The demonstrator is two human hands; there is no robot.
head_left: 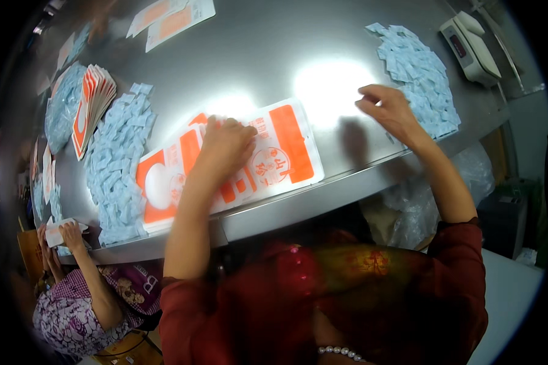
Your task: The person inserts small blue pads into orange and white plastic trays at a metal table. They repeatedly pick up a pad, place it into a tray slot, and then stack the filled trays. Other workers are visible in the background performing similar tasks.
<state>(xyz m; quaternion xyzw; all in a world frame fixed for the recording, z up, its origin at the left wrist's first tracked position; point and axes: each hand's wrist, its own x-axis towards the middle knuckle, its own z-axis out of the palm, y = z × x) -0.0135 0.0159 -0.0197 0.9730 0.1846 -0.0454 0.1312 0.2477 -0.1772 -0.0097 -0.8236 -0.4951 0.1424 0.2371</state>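
Flat white-and-orange printed pouches point(298, 143) lie overlapping in a stack along the table's near edge. Over the middle of them is my left hand point(228, 143), its bent fingers closed at the upper edge of a pouch; the fingertips are hidden and slightly blurred. My right hand point(393, 109) hovers above the table, right of the pouches, thumb and forefinger apart and nothing visible between them. Just beyond it spreads a heap of small pale-blue packets point(417, 67). A second heap of blue packets point(122, 140) lies left of the pouches, touching their left end.
A fanned bundle of pouches point(94, 106) and a clear bag of blue packets point(64, 109) are at the left. More pouches point(179, 24) lie at the far side. A digital scale point(469, 48) stands far right. At lower left, a co-worker's hands point(70, 234) hold a white stack.
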